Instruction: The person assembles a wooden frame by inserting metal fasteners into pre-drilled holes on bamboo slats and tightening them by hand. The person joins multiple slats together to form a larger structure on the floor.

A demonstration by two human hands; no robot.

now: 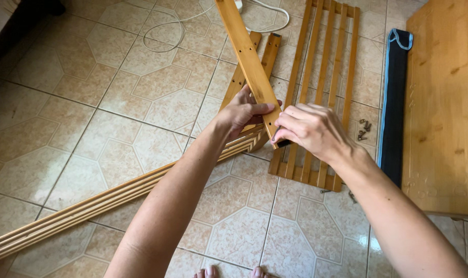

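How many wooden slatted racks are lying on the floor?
2. One slatted rack lies flat beyond the right hand; one long rack stretches from the left hand toward the lower left. Others may be hidden.

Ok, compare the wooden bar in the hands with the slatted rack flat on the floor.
The wooden bar is one solid strip with small holes; the slatted rack is several thin slats joined by crosspieces. The bar is lifted, held by the left hand and right hand; the rack lies untouched on the tiles. Both are the same honey-coloured wood.
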